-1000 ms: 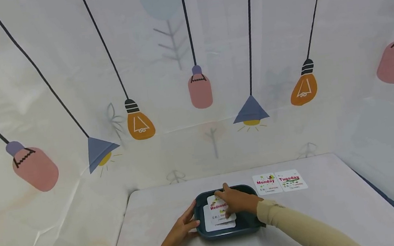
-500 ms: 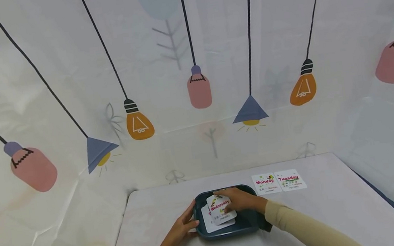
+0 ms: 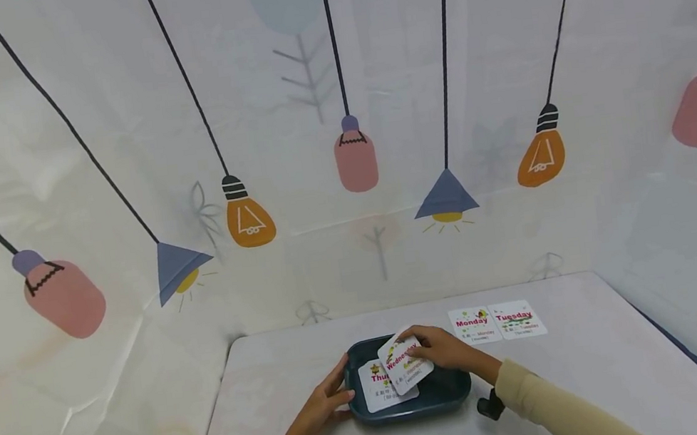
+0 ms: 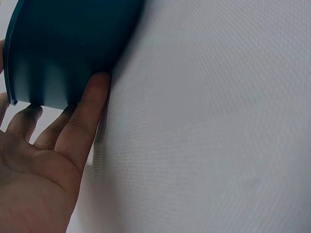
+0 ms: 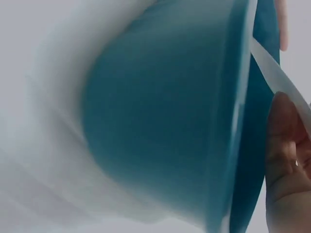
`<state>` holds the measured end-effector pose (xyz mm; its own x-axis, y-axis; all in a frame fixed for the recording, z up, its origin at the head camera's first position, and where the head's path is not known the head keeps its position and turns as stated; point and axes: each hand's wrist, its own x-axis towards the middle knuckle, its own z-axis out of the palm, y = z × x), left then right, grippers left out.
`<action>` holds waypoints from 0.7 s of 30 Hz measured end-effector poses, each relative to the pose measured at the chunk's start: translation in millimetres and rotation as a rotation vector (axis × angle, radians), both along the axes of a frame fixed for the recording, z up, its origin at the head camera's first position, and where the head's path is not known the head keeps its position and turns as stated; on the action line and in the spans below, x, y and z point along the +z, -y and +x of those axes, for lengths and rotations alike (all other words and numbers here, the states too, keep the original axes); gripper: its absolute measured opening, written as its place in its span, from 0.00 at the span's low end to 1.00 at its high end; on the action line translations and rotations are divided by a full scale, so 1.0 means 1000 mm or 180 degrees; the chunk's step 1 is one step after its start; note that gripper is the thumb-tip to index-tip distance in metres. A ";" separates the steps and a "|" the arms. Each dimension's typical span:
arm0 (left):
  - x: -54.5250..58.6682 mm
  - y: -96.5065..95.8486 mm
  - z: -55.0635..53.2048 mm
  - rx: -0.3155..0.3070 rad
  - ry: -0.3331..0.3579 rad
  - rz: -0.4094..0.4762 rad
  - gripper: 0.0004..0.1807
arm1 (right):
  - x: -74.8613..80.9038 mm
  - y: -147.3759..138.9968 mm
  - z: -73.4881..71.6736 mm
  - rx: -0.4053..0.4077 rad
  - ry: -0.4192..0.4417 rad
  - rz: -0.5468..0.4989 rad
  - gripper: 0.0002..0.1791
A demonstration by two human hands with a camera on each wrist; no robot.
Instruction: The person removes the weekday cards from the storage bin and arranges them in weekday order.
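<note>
A dark teal tray (image 3: 437,400) stands on the white table. My left hand (image 3: 321,403) rests against the tray's left end; its fingers are fairly straight, with the tips touching the outer wall (image 4: 53,73). My right hand (image 3: 443,346) pinches the white "Wednesday" card (image 3: 402,369) above the tray, tilted. In the right wrist view the card (image 5: 279,75) shows edge-on between thumb and fingers, over the tray rim. Beneath it in the tray lies another card (image 3: 378,395), partly covered, its visible letters reading "Thu". Whether more cards lie under that one I cannot tell.
Behind the tray, to the right, the "Monday" card (image 3: 475,325) and the "Tuesday" card (image 3: 518,319) lie side by side on the table (image 3: 572,364). A pale sheet printed with hanging lamps (image 3: 355,163) encloses the table's back and sides.
My right hand has lifted the "Wednesday" card and drawn it to the right, tilting it. More of the "Thu" card is uncovered. My left hand stays at the tray's end.
</note>
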<state>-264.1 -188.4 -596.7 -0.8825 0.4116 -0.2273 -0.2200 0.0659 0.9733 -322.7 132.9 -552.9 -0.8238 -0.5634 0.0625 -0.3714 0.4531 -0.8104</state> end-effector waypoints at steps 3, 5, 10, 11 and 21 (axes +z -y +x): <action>0.000 0.000 0.000 -0.0014 0.0004 0.0009 0.43 | 0.002 -0.010 0.003 -0.0029 0.0122 -0.0138 0.19; 0.000 0.000 -0.001 -0.0019 -0.0002 0.0018 0.43 | 0.003 -0.017 0.004 -0.0066 0.0232 -0.0204 0.20; 0.000 -0.001 -0.004 -0.0031 -0.0017 0.0021 0.43 | 0.004 -0.031 0.007 -0.0289 0.0353 -0.0238 0.20; 0.000 -0.001 -0.004 -0.0034 -0.0018 0.0014 0.43 | 0.004 -0.034 0.007 -0.0357 0.0347 -0.0247 0.20; -0.003 0.001 -0.004 0.0016 0.0039 -0.0035 0.44 | 0.013 -0.060 0.005 -0.1058 0.0397 -0.0353 0.22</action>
<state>-267.7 -189.1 -599.5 -0.8817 0.4045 -0.2426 -0.2322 0.0756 0.9697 -318.0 192.7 -539.4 -0.9658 -0.2593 -0.0043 -0.1140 0.4393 -0.8911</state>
